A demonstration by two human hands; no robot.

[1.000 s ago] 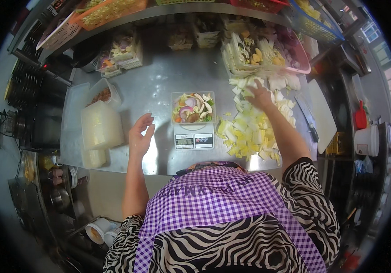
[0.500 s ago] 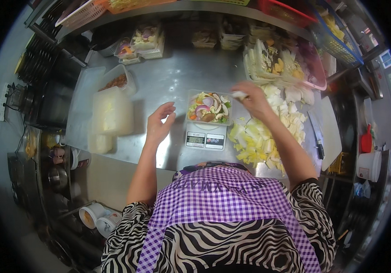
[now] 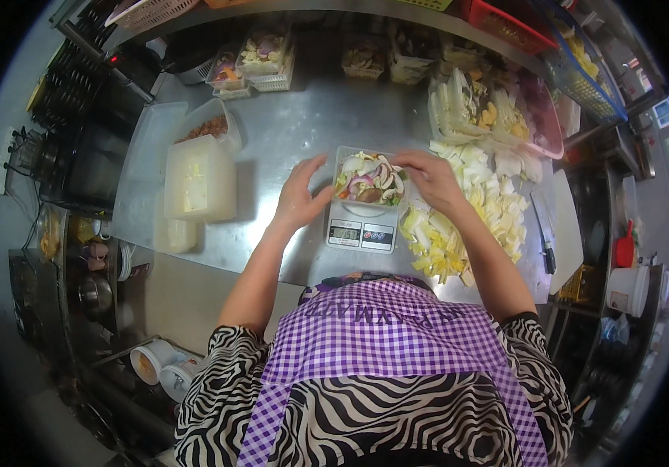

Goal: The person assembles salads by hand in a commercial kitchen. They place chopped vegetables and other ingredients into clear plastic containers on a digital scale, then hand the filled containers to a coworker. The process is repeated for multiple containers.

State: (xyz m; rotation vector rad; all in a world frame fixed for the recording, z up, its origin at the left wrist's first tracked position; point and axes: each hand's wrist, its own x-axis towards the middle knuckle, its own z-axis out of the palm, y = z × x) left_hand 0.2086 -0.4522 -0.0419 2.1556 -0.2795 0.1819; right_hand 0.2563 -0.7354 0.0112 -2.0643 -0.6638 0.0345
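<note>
A clear plastic container (image 3: 340,158) of mixed cut vegetables (image 3: 369,183), with sliced mushroom, red onion and cabbage among them, stands on a white kitchen scale (image 3: 361,238). Close to its left side is my left hand (image 3: 302,196), open, thumb and fingers spread. On the other side my right hand (image 3: 436,184) reaches its stretched fingers to the container's right rim; I see nothing held in them. Just beneath that forearm spreads a heap of chopped cabbage (image 3: 498,214), pale and yellow.
Stacked plastic tubs (image 3: 201,179) stand at left, beside a tub of brown food (image 3: 208,128). A knife (image 3: 543,233) lies at right near a white cutting board (image 3: 566,233). Vegetable baskets (image 3: 268,74) line the back, below a shelf with a red basket (image 3: 509,27).
My right hand has moved left to the container, and the white piece it held is out of its fingers. My left hand has come closer from the left. More pale pieces top the vegetables.
</note>
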